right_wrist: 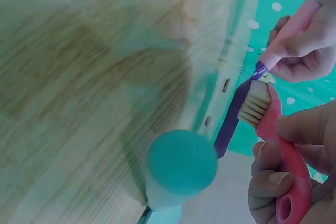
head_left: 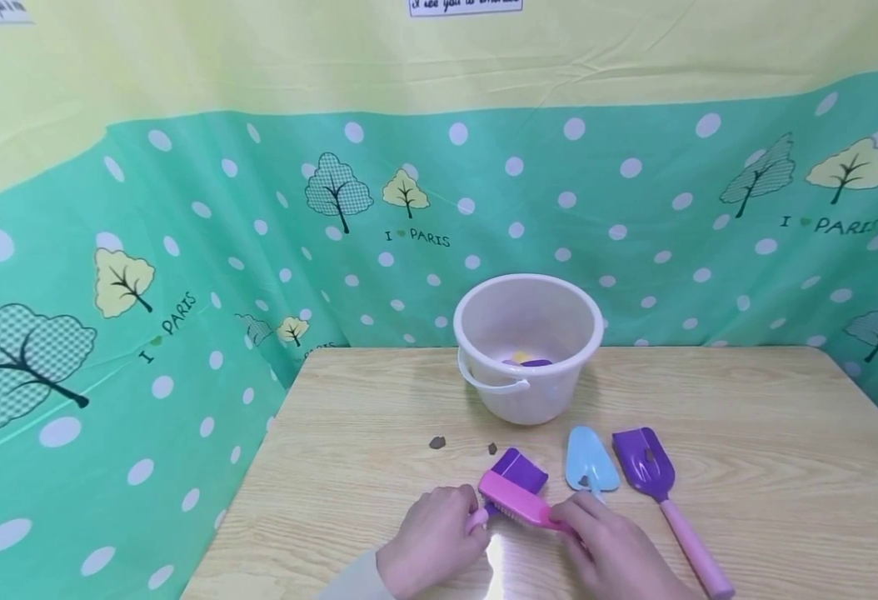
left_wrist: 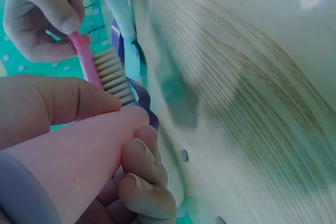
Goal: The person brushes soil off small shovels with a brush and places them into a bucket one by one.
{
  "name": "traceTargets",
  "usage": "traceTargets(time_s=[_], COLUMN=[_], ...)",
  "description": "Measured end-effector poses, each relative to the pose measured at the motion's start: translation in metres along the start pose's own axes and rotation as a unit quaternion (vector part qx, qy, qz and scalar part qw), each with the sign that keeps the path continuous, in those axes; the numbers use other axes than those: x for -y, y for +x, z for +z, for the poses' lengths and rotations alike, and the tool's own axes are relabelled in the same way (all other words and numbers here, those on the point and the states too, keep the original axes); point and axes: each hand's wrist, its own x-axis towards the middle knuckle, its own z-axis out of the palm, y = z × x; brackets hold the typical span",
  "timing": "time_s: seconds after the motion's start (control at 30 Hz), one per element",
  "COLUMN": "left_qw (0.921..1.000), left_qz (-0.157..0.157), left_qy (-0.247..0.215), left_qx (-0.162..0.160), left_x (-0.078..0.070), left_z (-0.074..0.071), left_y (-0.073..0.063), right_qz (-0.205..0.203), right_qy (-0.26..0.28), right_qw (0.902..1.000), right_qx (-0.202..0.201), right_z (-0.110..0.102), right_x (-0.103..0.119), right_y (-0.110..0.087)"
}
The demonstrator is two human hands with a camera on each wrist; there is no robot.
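My left hand (head_left: 439, 533) grips the pink handle (left_wrist: 79, 161) of a small toy shovel with a purple blade (head_left: 520, 468). In my right hand (head_left: 615, 546) is a pink brush (head_left: 512, 497), held by its handle with the thumb along it. Its pale bristles (right_wrist: 254, 106) face the shovel's blade near the neck; whether they touch it I cannot tell. Both tools appear lifted above the wooden table. Just beyond the right hand lies a light blue toy trowel (head_left: 587, 458), its handle partly hidden by that hand in the head view.
Another purple shovel (head_left: 647, 471) with a pink handle lies to the right. A white bucket (head_left: 532, 400) at the table's back holds purple and yellow items. Small dark bits (head_left: 437, 442) are on the table, blue trowel and right-hand shovel. A green dotted cloth (head_left: 401, 292) hangs behind.
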Motion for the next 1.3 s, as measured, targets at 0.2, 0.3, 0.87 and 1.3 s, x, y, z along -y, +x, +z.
traceTargets(time_s=[0.2, 0.3, 0.87, 1.3], left_qw=[1.0000, 1.0000, 0.9998, 0.9999], left_qz=[0.002, 0.002, 0.011, -0.006], left_qy=[-0.002, 0.001, -0.005, -0.012], left_qx=[0.002, -0.001, -0.014, -0.003], left_x=[0.001, 0.001, 0.002, 0.004], left_z=[-0.001, -0.002, -0.007, -0.009], left_y=[-0.003, -0.004, -0.010, -0.014], right_qz=[0.041, 0.048, 0.046, 0.113], right_qy=[-0.017, -0.024, -0.054, -0.044], right_qw=[0.9986, 0.9980, 0.9973, 0.9925], right_qx=[0.030, 0.033, -0.016, 0.014], right_z=[-0.001, -0.002, -0.010, -0.019], right_x=[-0.002, -0.003, -0.025, -0.028], right_y=[-0.001, 0.000, 0.003, 0.011])
